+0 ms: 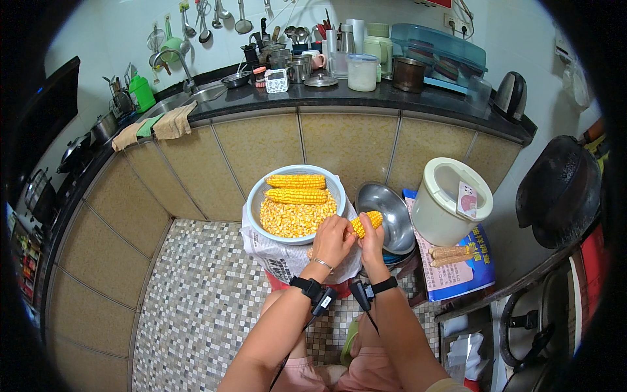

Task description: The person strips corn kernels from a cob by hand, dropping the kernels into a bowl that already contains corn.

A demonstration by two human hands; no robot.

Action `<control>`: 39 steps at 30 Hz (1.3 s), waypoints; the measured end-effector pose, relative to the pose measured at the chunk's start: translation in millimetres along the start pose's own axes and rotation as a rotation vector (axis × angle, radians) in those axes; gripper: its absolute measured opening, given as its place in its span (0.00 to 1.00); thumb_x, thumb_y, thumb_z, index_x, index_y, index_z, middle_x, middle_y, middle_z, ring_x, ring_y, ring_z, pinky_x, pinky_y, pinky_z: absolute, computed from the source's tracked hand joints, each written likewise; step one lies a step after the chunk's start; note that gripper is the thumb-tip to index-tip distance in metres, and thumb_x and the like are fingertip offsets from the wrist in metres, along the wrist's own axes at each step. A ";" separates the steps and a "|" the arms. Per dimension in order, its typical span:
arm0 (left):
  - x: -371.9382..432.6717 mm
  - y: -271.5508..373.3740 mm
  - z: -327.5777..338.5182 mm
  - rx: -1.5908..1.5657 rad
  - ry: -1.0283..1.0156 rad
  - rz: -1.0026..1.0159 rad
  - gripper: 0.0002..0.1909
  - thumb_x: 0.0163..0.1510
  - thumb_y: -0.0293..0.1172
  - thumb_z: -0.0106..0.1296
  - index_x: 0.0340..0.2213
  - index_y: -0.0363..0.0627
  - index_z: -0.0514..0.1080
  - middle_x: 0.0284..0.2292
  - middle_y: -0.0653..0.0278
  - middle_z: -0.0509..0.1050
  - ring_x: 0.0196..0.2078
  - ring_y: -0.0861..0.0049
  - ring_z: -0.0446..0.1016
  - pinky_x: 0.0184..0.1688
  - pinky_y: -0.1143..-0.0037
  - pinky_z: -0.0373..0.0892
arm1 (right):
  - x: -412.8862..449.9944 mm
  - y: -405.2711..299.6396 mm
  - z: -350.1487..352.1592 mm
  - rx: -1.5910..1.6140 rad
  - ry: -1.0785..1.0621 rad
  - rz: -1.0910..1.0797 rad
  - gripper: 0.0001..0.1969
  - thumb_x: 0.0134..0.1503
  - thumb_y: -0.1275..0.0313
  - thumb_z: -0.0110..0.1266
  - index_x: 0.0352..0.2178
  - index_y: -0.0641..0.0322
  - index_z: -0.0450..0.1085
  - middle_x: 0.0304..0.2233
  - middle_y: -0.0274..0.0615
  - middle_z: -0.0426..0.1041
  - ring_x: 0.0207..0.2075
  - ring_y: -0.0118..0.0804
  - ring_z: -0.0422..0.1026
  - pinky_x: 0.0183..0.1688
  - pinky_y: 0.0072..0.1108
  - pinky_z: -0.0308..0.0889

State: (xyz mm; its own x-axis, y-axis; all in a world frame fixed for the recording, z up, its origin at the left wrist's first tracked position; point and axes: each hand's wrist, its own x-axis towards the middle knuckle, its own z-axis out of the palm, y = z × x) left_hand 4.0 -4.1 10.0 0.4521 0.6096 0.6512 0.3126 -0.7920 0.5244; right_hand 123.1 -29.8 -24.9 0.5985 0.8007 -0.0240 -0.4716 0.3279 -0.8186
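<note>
A partly shelled ear of corn [368, 224] is gripped in my right hand [372, 241], its yellow end pointing up and right. My left hand [334, 238] presses its fingers at the near end of that ear, beside the basin's rim. Under and left of my hands a light blue plastic basin [251, 215] holds loose yellow kernels [293, 218]. Two whole ears of corn, an upper one [296, 182] and a lower one [297, 196], lie side by side across its back part. The palm side of my left hand is hidden.
Newspaper [259, 251] lies under the basin. Just right of my hands tilts a steel bowl [392, 210]. Farther right, a lidded cream bucket [433, 215] and stripped corn cobs [449, 256] sit on printed sheets [443, 284]. A dark countertop [274, 102] runs behind.
</note>
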 end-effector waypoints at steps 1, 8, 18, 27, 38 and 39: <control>-0.2 -0.8 -0.1 -0.006 -0.019 -0.026 0.09 0.40 0.26 0.59 0.24 0.40 0.68 0.24 0.58 0.67 0.30 0.62 0.67 0.33 0.69 0.65 | 0.1 0.2 -0.4 -0.009 -0.008 -0.005 0.07 0.55 0.69 0.54 0.31 0.62 0.67 0.26 0.30 0.67 0.24 0.20 0.66 0.25 0.15 0.60; 4.2 -29.3 -11.3 -0.130 0.120 -0.375 0.10 0.41 0.31 0.60 0.22 0.40 0.70 0.23 0.57 0.71 0.27 0.62 0.70 0.30 0.68 0.67 | 4.3 3.8 -4.8 0.023 0.025 -0.001 0.10 0.55 0.68 0.54 0.35 0.64 0.67 0.30 0.32 0.68 0.29 0.23 0.67 0.30 0.17 0.62; 1.4 -42.0 -16.3 -0.069 0.123 -0.450 0.14 0.53 0.39 0.50 0.24 0.38 0.71 0.23 0.52 0.73 0.26 0.59 0.73 0.29 0.66 0.67 | 1.0 2.8 -2.3 -0.018 0.025 0.004 0.10 0.55 0.68 0.54 0.34 0.64 0.67 0.28 0.31 0.68 0.27 0.22 0.67 0.29 0.16 0.62; -5.0 -14.5 10.2 -0.246 -0.251 -0.382 0.20 0.56 0.45 0.43 0.29 0.37 0.71 0.25 0.48 0.73 0.29 0.53 0.72 0.32 0.66 0.66 | -1.5 -2.0 -1.2 -0.053 0.036 0.022 0.09 0.54 0.67 0.55 0.31 0.61 0.67 0.25 0.30 0.67 0.24 0.20 0.65 0.24 0.15 0.58; -5.2 -13.0 9.2 -0.198 -0.265 -0.377 0.19 0.55 0.44 0.42 0.31 0.38 0.70 0.27 0.47 0.73 0.30 0.52 0.72 0.33 0.64 0.67 | -1.7 -0.8 0.7 -0.023 -0.012 0.005 0.09 0.54 0.68 0.54 0.31 0.62 0.66 0.25 0.30 0.67 0.24 0.21 0.65 0.25 0.15 0.59; -5.5 -13.9 9.4 -0.211 -0.269 -0.383 0.19 0.55 0.43 0.42 0.31 0.38 0.70 0.27 0.47 0.73 0.31 0.52 0.72 0.34 0.64 0.67 | -1.9 -0.8 0.8 -0.016 -0.008 0.014 0.09 0.54 0.68 0.54 0.31 0.62 0.66 0.25 0.30 0.67 0.24 0.21 0.65 0.25 0.15 0.60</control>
State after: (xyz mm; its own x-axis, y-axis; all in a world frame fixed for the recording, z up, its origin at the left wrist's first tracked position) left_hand 5.1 3.3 -6.0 0.5458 0.8025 0.2411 0.3346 -0.4725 0.8153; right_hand 121.8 -31.1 -23.8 0.5868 0.8091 -0.0307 -0.4692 0.3090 -0.8273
